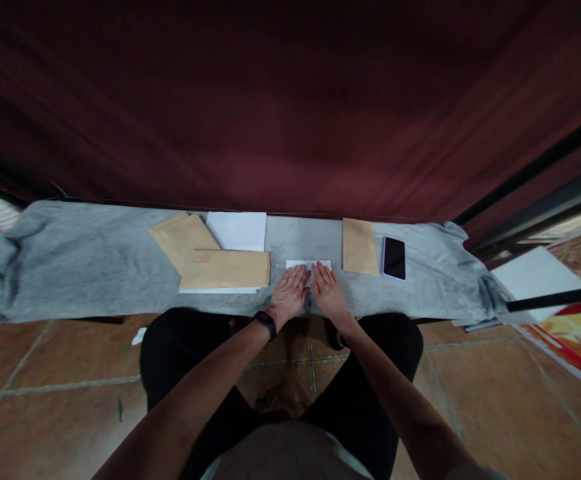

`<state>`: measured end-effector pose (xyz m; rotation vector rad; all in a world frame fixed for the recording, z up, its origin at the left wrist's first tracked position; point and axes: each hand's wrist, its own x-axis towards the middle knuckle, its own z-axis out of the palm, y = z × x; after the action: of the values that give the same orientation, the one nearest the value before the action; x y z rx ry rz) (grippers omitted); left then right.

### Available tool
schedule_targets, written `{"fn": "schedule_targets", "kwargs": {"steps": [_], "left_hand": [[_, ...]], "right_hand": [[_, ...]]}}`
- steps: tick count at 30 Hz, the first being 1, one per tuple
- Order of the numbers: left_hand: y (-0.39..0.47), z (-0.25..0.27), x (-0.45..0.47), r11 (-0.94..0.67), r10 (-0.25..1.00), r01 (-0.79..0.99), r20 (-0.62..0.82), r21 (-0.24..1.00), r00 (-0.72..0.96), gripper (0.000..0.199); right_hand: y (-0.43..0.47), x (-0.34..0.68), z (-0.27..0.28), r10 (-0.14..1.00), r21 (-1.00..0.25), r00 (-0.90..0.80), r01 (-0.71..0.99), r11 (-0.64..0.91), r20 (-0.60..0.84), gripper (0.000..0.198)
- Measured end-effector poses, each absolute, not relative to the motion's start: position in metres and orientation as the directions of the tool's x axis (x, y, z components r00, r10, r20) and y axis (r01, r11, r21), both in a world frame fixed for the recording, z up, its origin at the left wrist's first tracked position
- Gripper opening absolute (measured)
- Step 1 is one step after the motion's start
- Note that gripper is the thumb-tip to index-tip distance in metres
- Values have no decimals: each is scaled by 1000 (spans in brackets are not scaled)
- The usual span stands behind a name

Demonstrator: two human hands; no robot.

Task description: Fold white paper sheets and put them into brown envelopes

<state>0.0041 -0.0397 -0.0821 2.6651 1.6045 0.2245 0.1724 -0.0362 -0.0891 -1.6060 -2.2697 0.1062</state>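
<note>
A small white sheet of paper (308, 264), perhaps folded, lies on the grey cloth right in front of me. My left hand (290, 291) presses flat on its left half, fingers stretched out, a dark band on the wrist. On the right half rests my right hand (327, 291), also flat, its fingertips close to those of the left. The hands hide most of the paper. Left of them is a stack of brown envelopes (225, 270) with red print, on top of white paper. A single brown envelope (360, 247) lies to the right.
A dark-screened phone (394, 258) lies right of the single envelope. White sheets (238, 230) and tilted brown envelopes (175, 235) sit behind the stack. The narrow bench (105, 267) ends at a dark red curtain (280, 133). A white box (538, 277) stands at the right end.
</note>
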Motion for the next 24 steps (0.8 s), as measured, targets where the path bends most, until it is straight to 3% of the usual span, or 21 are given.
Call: {"fn": "schedule_targets", "kwargs": {"steps": [3, 11, 24], "left_hand": [[-39, -82, 5, -490, 871, 867, 95, 90, 483, 58], [-48, -79, -11, -569, 821, 816, 118, 102, 558, 59], [-63, -70, -35, -644, 765, 761, 80, 80, 639, 75]], "right_hand": [[-41, 166, -91, 909, -242, -355, 883, 403, 218, 56], [-55, 185, -95, 905, -138, -326, 918, 372, 275, 56], [-62, 198, -90, 924, -149, -286, 933, 329, 252, 59]]}}
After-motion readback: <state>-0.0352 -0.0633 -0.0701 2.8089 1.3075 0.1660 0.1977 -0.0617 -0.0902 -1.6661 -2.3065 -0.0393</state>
